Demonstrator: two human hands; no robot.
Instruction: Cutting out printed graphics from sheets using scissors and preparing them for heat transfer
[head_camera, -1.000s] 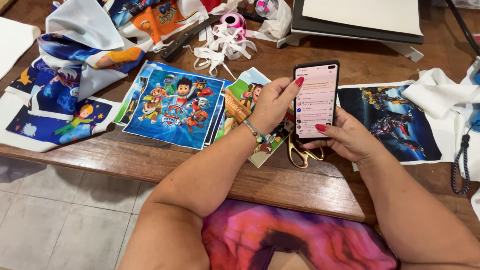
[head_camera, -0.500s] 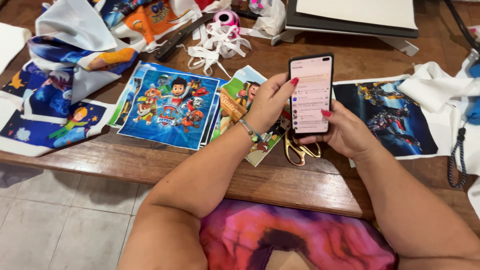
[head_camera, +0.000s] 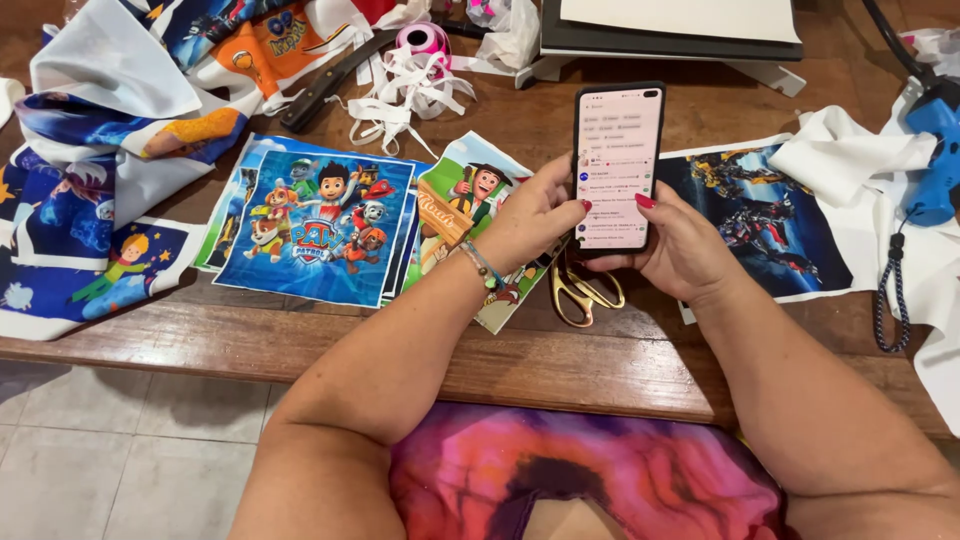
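Both hands hold a black smartphone (head_camera: 618, 165) upright above the wooden table (head_camera: 560, 365), its screen lit with a pale list. My left hand (head_camera: 533, 220) grips its left edge, thumb against the side. My right hand (head_camera: 683, 250) cups the phone's lower right, with the red-nailed thumb on the screen. Gold-handled scissors (head_camera: 583, 292) lie on the table just under the hands. Printed cartoon fabric squares (head_camera: 320, 225) lie to the left of my left hand.
A dark robot-print fabric piece (head_camera: 765, 220) lies right of the phone. White ribbon and a pink spool (head_camera: 415, 70) sit at the back, by a flat black press (head_camera: 670, 30). Blue tool with cord (head_camera: 935, 160) at right. Loose fabric heaps (head_camera: 110, 110) at left.
The phone and both hands sit slightly lower and more to the left in view as the camera shifted. My left thumb has come off the screen to the phone's side edge.
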